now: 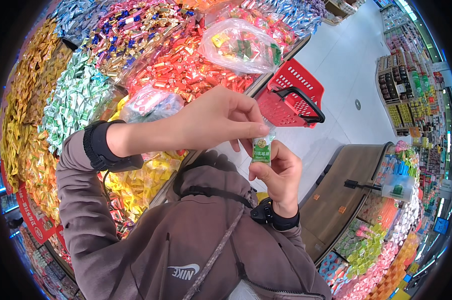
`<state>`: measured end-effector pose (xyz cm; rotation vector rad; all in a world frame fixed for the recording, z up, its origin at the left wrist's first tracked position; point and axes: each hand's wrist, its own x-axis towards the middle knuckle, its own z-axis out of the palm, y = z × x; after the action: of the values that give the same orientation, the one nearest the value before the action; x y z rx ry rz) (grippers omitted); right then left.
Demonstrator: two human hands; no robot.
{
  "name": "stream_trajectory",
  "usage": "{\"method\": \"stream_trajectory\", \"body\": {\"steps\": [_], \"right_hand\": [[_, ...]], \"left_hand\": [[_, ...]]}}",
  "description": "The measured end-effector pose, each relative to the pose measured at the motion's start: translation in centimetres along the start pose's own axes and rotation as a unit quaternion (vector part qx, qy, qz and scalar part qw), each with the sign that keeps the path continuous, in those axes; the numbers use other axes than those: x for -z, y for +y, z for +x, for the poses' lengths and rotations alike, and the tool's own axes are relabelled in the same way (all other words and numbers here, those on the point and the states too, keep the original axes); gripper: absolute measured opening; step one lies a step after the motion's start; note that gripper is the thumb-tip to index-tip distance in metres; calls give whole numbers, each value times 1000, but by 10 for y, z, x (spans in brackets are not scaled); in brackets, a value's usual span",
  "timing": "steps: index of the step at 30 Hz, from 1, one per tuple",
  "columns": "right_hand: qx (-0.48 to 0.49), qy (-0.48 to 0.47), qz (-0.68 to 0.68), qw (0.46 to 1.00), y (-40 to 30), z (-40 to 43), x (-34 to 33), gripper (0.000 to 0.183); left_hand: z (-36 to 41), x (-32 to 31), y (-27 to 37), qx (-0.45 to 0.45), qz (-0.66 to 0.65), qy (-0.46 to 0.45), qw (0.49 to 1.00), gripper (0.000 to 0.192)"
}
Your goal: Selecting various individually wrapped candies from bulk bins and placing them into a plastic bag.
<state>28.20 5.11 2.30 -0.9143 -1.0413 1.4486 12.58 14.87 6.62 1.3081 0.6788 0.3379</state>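
A small green-and-clear wrapped candy (pixel 262 150) is pinched between both hands, in front of the chest. My left hand (pixel 226 116) comes in from the left and holds its upper end between thumb and fingers. From below, my right hand (pixel 280 170) grips its lower right edge with thumb and forefinger. Beyond my left hand, a clear plastic bag with mixed wrapped candies (pixel 241 48) lies on the heap of red-wrapped candies (pixel 181 67). Another plastic bag (pixel 151 103), partly behind my left forearm, rests near the green-and-white candies (pixel 72 97).
A red shopping basket (pixel 293 93) with a black handle is beside the candy display's edge. Yellow-wrapped candies (pixel 143 183) lie below my left forearm. Across the pale floor (pixel 345 86), a wooden display counter (pixel 345 180) holds more sweets, with stocked shelves (pixel 402 82) behind.
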Motion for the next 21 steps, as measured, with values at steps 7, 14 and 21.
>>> {"method": "stream_trajectory", "body": {"steps": [7, 14, 21], "right_hand": [[1, 4, -3, 1000, -2, -4, 2, 14], [-9, -8, 17, 1000, 2, -15, 15, 14], [-55, -32, 24, 998, 12, -22, 25, 15]], "left_hand": [[1, -5, 1, -6, -6, -12, 1000, 18], [3, -19, -2, 4, -12, -12, 1000, 17], [5, -25, -17, 26, -5, 2, 1000, 17]]}}
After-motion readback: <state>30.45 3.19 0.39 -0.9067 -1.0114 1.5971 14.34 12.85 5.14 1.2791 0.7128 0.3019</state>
